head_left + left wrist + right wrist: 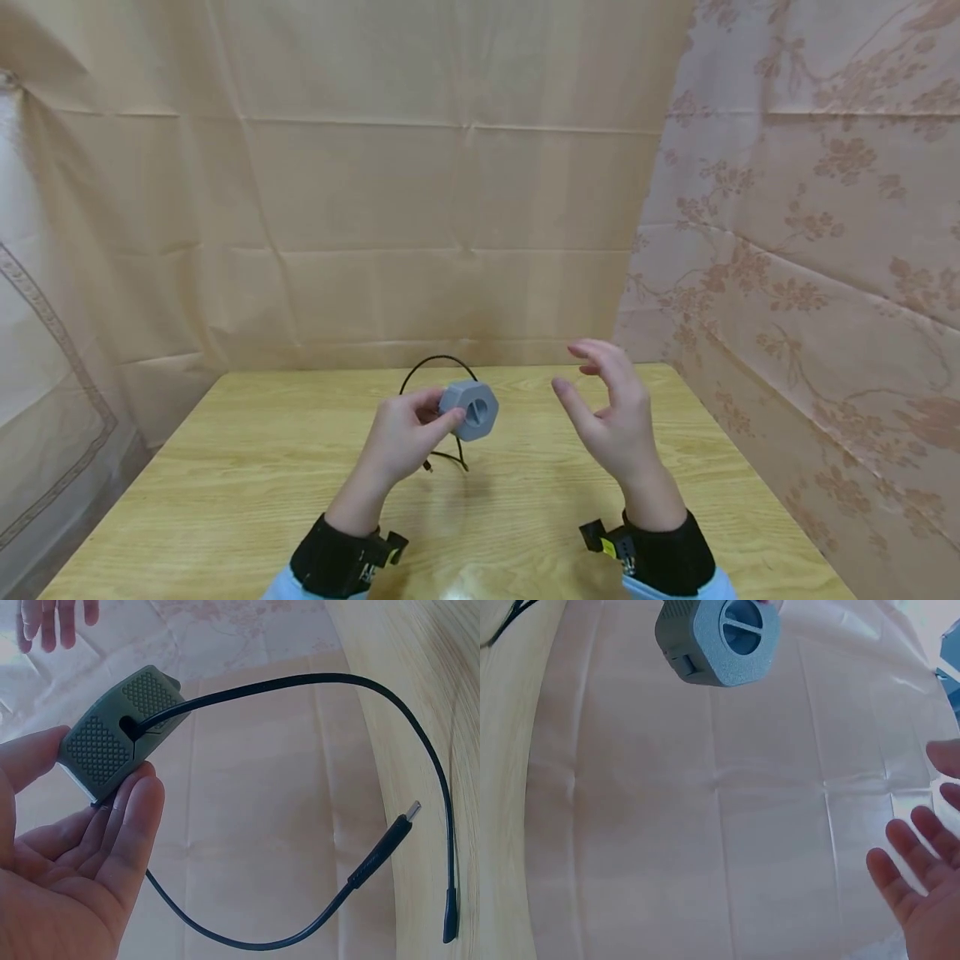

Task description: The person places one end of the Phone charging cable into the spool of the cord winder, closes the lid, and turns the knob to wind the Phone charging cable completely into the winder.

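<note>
My left hand (401, 437) holds a grey hexagonal cable winder (486, 421) above the table, thumb on its front and fingers behind. On its face is a round recess with a bar across the middle. In the left wrist view its textured side (97, 750) shows a hole, out of which a black cable (300, 679) loops. One connector (379, 851) has a bare metal tip; the other cable end (450, 915) hangs near the tabletop. To the right, apart from the winder, my right hand (618, 417) is raised with fingers spread and slightly bent, holding nothing.
The light wooden table (262, 467) extends to a beige cloth (360, 208) hanging behind it. A floral cloth (840, 250) hangs along the right side, and a whitish cloth (45, 392) on the left. Black bands (667, 554) with small cameras wrap both wrists.
</note>
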The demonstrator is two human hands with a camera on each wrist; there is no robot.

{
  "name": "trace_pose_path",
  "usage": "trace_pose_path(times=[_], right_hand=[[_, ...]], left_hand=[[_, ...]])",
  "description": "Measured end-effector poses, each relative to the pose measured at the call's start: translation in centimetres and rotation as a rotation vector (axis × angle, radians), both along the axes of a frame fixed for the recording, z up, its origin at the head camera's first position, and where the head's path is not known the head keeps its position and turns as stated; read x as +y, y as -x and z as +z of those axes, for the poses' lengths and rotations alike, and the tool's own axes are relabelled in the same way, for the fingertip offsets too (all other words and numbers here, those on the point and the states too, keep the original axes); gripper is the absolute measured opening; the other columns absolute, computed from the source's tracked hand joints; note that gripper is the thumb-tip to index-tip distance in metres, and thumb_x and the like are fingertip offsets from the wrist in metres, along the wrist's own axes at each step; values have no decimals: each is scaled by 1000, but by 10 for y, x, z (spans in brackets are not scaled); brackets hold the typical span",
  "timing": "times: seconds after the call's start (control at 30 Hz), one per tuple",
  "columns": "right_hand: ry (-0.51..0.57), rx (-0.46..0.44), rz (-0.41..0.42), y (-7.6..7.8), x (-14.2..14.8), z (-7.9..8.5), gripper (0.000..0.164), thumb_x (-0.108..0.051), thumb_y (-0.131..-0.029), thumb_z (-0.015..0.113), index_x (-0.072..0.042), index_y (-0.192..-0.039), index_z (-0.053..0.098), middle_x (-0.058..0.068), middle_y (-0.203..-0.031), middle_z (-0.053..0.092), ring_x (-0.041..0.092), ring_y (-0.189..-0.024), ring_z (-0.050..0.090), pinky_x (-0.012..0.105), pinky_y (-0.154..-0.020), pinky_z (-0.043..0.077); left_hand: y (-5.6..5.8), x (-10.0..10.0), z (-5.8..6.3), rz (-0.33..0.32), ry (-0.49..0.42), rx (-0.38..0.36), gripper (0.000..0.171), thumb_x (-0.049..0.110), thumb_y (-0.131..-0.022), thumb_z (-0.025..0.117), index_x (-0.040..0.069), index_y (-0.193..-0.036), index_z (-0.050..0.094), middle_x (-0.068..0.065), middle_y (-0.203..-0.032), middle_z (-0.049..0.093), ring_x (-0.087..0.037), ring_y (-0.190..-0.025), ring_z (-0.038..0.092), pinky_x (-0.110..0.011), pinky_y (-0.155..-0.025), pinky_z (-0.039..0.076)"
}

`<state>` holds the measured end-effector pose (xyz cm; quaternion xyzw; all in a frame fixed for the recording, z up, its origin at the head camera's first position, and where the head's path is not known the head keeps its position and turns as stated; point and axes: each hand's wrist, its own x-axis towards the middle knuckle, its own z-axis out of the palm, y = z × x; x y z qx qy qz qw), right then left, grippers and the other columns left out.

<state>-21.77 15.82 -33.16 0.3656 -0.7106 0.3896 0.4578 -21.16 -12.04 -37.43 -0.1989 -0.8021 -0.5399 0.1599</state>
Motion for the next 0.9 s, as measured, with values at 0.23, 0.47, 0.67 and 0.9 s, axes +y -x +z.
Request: trace_pose_path(times=[0.23,0.47,0.67,0.9], right_hand=[[-242,216,-64,0,-4,3,35,-32,-104,62,-3,-121,69,20,-120,64,34,-105,65,40,-82,57],[-402,234,-72,2,-7,-5,22,-24,-104,62,-14,-118,75,16,-117,67,34,-102,67,50,-81,57],[-504,167,-55,5,-16,-15,31,-9,-87,81,-22,-116,78,9,-113,69,27,-100,68,44,-81,58],[-600,193,-15,11,-31,-30,31,-3,-77,88,-21,-102,81,3,-100,67,21,-88,64,35,-76,56]], left_hand=[[-1,1,0,-31,4,-29,26,21,-92,78,6,-114,76,-1,-94,75,-14,-76,71,-27,-68,59],[0,3,0,-72,12,-45,25,21,-92,78,5,-112,76,-1,-92,75,-15,-75,70,-29,-66,59],[0,4,0,-107,6,-82,28,24,-93,77,4,-113,76,-2,-94,75,-16,-78,70,-29,-69,59],[0,5,-2,-130,33,-111,28,27,-94,76,6,-113,76,-1,-94,74,-19,-80,70,-30,-71,58]])
